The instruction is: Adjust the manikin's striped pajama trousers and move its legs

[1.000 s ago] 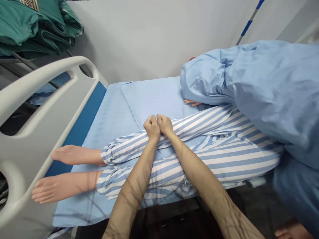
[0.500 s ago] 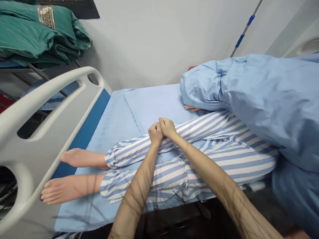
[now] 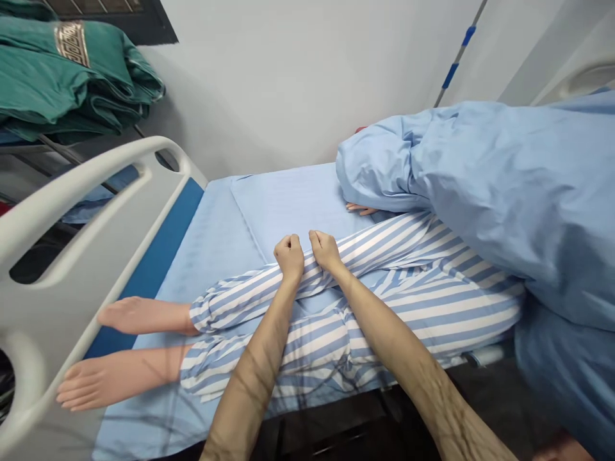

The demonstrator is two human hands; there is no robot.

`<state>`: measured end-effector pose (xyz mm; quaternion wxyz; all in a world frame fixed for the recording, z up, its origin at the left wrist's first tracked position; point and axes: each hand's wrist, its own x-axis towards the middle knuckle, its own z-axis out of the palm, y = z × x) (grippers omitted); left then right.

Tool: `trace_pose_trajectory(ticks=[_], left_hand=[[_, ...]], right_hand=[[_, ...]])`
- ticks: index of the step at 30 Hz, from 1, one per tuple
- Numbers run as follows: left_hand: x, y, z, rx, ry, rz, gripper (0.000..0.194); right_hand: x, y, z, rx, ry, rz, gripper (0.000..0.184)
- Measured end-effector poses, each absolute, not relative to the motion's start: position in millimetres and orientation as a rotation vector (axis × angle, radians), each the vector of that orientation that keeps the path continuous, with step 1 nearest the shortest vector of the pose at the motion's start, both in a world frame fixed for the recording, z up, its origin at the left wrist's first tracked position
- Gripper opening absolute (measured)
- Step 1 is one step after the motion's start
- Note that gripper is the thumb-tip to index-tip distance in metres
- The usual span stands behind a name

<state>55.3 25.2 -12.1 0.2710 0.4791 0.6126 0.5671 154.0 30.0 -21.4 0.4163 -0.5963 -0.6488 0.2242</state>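
Your left hand [image 3: 289, 256] and right hand [image 3: 325, 251] are both curled closed, pinching the blue-striped trouser leg [image 3: 384, 240] of the manikin [image 3: 144, 317] lying on the hospital bed [image 3: 206, 256].

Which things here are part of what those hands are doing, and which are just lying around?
Part of the job:
the left hand, the right hand, the striped trousers they grip, the manikin

Just lying around:
the folded green cloths, the blue blanket, the white bed footboard
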Motion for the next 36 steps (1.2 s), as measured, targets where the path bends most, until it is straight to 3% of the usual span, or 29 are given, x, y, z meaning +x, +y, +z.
trace_pose_trajectory(ticks=[10, 15, 22, 29, 36], left_hand=[[91.3, 16.0, -19.1, 1.429, 2.043, 1.124, 0.039], [91.6, 15.3, -23.0, 1.486, 2.013, 1.177, 0.037], [91.5, 21.1, -20.6, 1.506, 2.001, 1.168, 0.038], [104.0, 44.9, -15.0, 1.358, 1.613, 1.358, 0.040], [116.9, 34.4, -29.2, 1.552, 1.726, 1.331, 0.041]], right_hand=[[158.3, 32.8, -15.2, -1.464, -1.531, 0.613, 0.040], [178.0, 35.8, 1.6, -1.453, -1.761, 0.493, 0.037], [195.7, 44.9, -15.9, -1.418, -1.540, 0.647, 0.044], [195.1, 46.1, -15.9, -1.338, -1.474, 0.720, 0.044], [193.9, 48.6, -13.0, -1.483, -1.506, 0.659, 0.041]])
